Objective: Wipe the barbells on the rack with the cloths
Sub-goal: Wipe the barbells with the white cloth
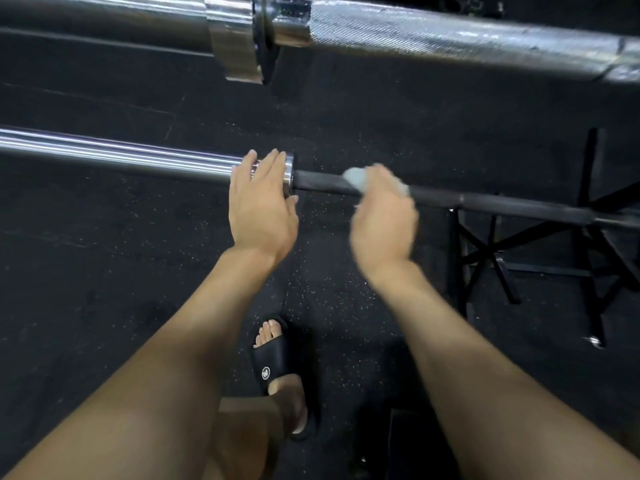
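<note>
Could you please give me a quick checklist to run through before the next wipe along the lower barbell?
1. Cloth on the lower barbell's dark shaft: ok.
2. Right hand grips the cloth: ok, though blurred.
3. Left hand rests flat on the chrome sleeve by the collar: ok.
4. Shaft free to the right of the cloth: ok.
5. Bar seated on the rack: cannot tell.
6. Foot in the sandal is below the bar: not ok.
</note>
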